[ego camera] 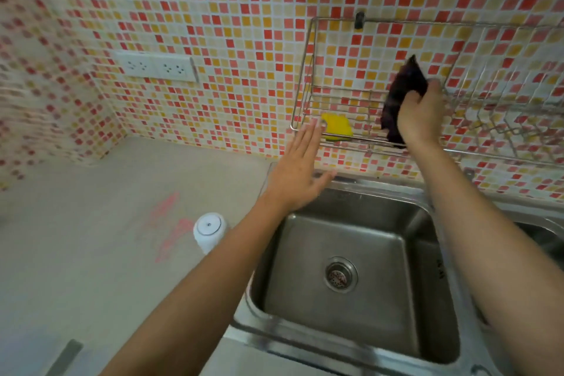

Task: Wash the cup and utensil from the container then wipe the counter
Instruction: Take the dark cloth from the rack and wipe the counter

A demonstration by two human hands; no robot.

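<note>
The sink is seen to be of brushed stainless steel, dully reflective, with a shinier metal strainer at its drain. On the far wall, small glazed mosaic tiles are set in pale grout. The rack is made of thin bright chromed wire. A yellow sponge, matt and porous-looking, is lain in it. A dark cloth, matt and soft, is gripped by the right hand. The counter is matt and pale, smeared with pink marks. Smooth white plastic is shown by the bottle and the sockets.
</note>
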